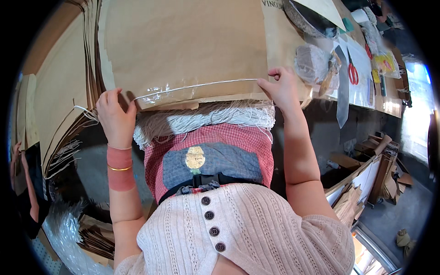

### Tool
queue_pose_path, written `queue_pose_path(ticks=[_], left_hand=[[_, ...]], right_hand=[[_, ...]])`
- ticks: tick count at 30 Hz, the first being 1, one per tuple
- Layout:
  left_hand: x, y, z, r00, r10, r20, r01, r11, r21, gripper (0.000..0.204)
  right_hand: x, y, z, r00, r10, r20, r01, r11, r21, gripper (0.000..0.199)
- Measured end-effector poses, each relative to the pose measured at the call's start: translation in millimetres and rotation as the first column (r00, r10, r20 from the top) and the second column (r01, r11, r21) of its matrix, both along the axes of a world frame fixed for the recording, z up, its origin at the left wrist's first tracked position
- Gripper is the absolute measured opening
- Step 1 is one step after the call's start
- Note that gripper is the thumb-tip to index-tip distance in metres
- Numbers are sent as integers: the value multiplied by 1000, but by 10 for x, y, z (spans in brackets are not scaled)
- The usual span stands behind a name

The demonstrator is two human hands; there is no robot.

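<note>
A white string [197,86] is stretched nearly straight across the near part of a large brown paper sheet [183,41]. My left hand [114,110] pinches its left end, and my right hand [280,89] pinches the right end between thumb and fingers. Shiny wet-looking streaks lie on the paper along the string. Just below the paper's near edge, a thick bundle of white strings [206,115] lies across my lap, over a red checked apron [153,160] with a blue patch.
Stacked brown paper with string ends [68,91] stands at the left. To the right are a grey bowl [305,20], a plastic-wrapped bundle [311,63], a long blade [342,91] and red-handled scissors [352,73]. Another person's arm [30,183] shows at far left.
</note>
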State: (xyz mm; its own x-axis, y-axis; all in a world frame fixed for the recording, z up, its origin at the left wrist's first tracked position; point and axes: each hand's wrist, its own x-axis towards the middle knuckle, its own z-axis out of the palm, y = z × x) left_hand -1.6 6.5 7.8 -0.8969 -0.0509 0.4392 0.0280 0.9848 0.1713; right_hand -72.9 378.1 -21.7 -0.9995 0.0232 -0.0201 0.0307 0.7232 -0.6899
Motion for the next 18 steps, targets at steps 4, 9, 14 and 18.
queue_pose_path(ticks=[4,9,14,18], left_hand=[[37,-61,-41,962,-271,21,270,945,-187,20],[100,-146,-103,904,-418,85,403,903,153,36],[94,-183,-55,813,-529,244,473,844,253,43],[-18,-219,145,763,-566,312,387,787,481,36]], right_hand=[[54,-10,169,987,64,148,63,694,-718,26],[37,15,59,964,127,235,-7,891,-454,23],[138,-150,32,802,365,-472,-274,928,252,31],[46,-190,19,736,544,-403,-523,835,172,14]])
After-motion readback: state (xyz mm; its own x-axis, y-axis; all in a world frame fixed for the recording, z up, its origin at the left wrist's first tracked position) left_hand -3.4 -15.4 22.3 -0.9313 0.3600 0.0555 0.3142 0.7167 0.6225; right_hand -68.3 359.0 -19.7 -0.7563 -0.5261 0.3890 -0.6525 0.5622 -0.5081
